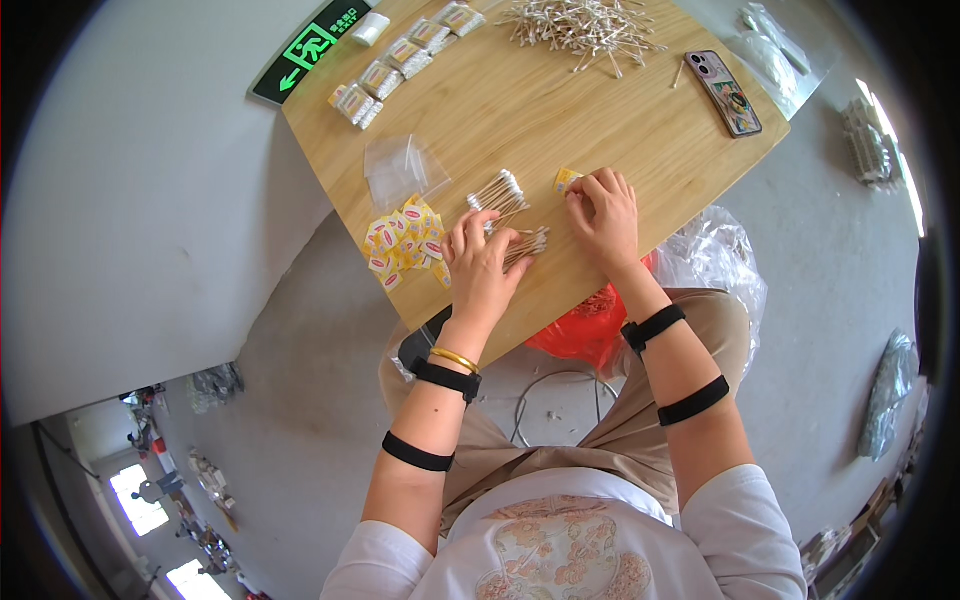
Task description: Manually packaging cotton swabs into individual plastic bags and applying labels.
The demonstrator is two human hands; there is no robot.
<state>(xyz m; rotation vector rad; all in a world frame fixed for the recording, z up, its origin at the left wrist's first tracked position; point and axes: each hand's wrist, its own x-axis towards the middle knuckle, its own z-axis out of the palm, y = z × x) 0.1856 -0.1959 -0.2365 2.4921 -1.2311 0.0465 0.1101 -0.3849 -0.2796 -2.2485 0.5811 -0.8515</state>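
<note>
My left hand is closed round a small bundle of cotton swabs low over the table, its thumb and fingertips on the sticks. Just beyond it lies another small pile of cotton swabs with the sticks roughly side by side. My right hand has its fingers bent down at the table, with a small yellow card at the fingertips, partly covered by them. Beside my left hand spreads a heap of small yellow and white cards. Clear plastic bags lie flat behind that heap.
Filled packs of swabs line the far left of the wooden table. A large loose swab heap is at the far edge; a phone lies far right. A red bag and clear plastic hang below the near edge.
</note>
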